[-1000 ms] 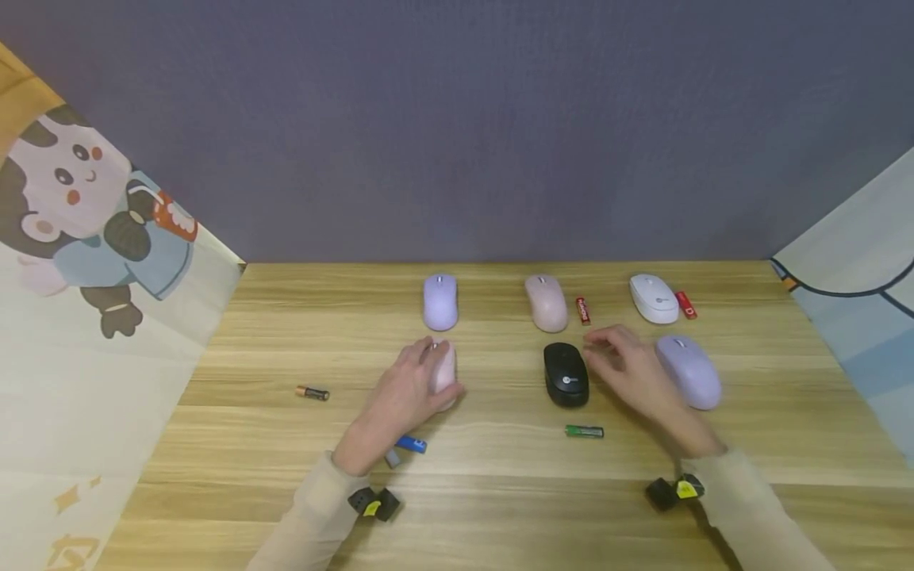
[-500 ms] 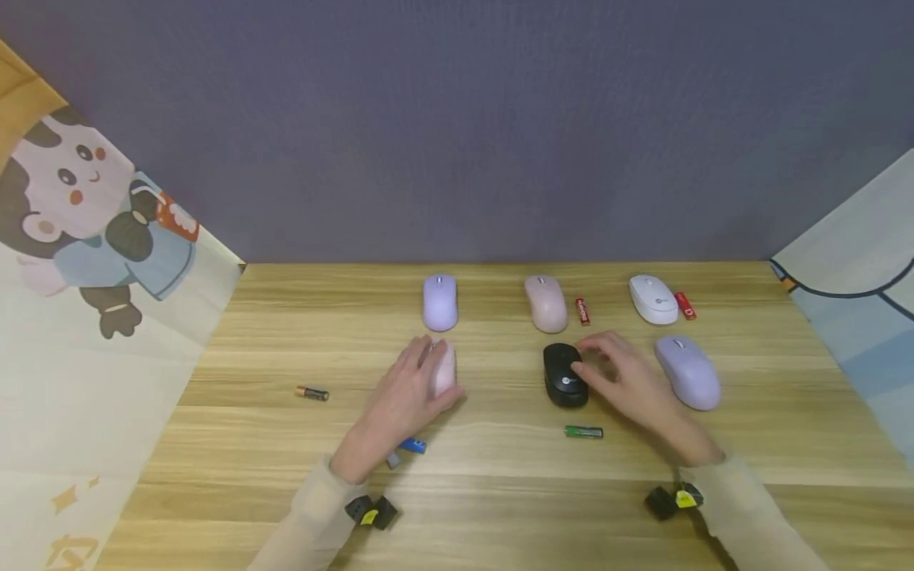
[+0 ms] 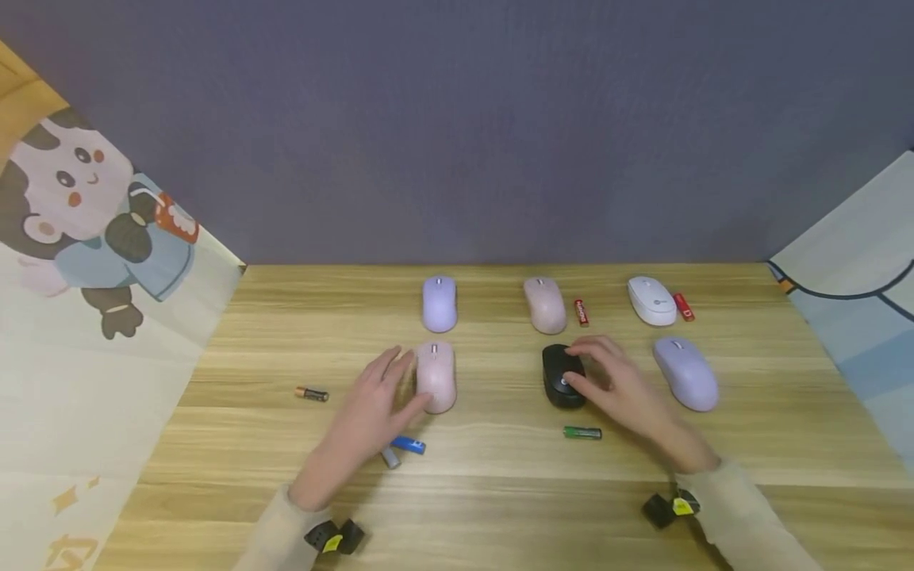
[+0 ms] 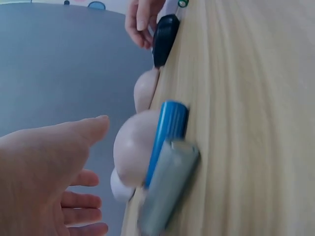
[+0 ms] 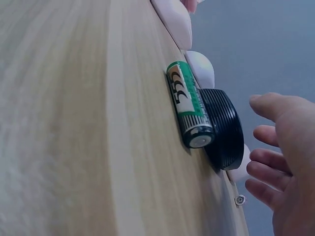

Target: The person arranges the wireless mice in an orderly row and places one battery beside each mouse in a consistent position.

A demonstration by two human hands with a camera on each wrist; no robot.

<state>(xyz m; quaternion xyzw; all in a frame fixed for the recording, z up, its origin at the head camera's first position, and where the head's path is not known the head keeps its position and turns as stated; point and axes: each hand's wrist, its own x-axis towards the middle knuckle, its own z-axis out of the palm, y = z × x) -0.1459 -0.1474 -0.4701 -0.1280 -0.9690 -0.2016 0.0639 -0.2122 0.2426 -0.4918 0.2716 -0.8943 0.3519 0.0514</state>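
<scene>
My left hand (image 3: 367,408) hovers just left of a pink mouse (image 3: 436,377), its thumb near the mouse's rear edge. In the left wrist view its fingers are loosely spread and grip nothing. A blue battery (image 4: 170,123) and a grey battery (image 4: 170,184) lie beside that wrist. Over the right side of a black mouse (image 3: 560,373) is my right hand (image 3: 621,388), thumb and fingers apart. The right wrist view shows a gap between that hand and the black mouse (image 5: 224,130). A green battery (image 5: 187,103) lies in front of this mouse.
Behind stand a purple mouse (image 3: 439,305), a second pink mouse (image 3: 546,305) and a white mouse (image 3: 651,301). A larger purple mouse (image 3: 687,374) is right of my right hand. Red batteries (image 3: 581,313) lie among them; a black-and-copper battery (image 3: 312,394) is at the left.
My left hand has come off the pink mouse and moved left and nearer me, uncovering it. My right hand has moved left from beside the black mouse to over its right side.
</scene>
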